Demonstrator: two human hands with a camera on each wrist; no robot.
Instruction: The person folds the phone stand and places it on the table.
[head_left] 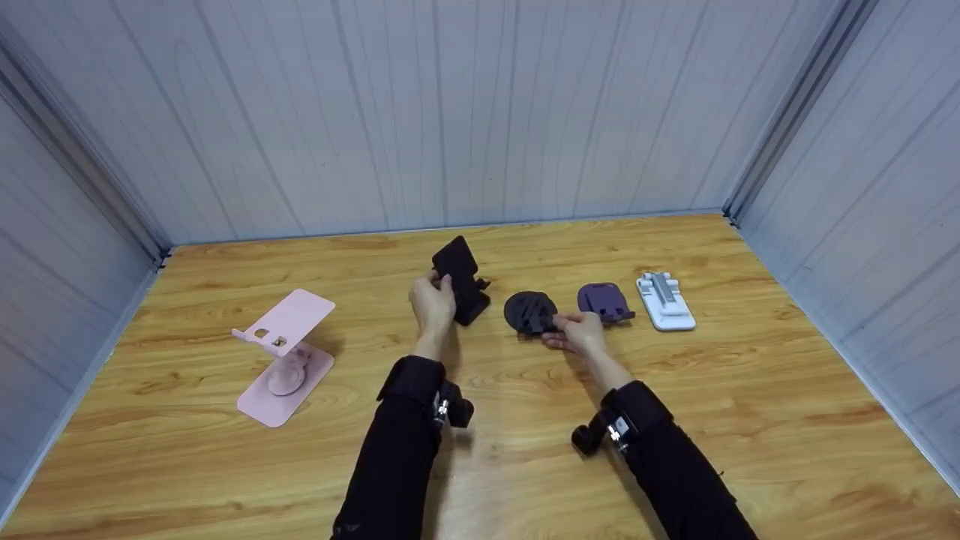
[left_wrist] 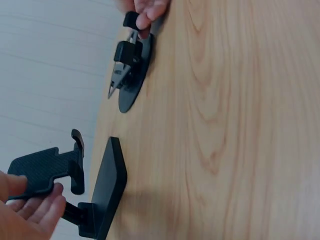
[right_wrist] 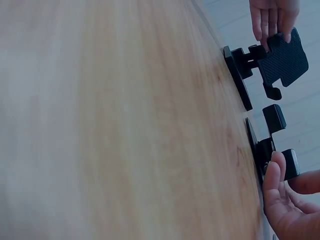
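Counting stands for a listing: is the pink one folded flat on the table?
No. In the head view the pink stand is opened, its plate raised and tilted above its base on the table.

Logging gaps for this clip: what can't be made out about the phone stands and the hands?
- Left hand: its fingertips on the black stand are hidden behind the hand in the head view; the left wrist view cuts the hand at the frame corner.
- Right hand: the round black stand is too small in the head view to show its hinge.
- Purple stand, white stand: detail too small.
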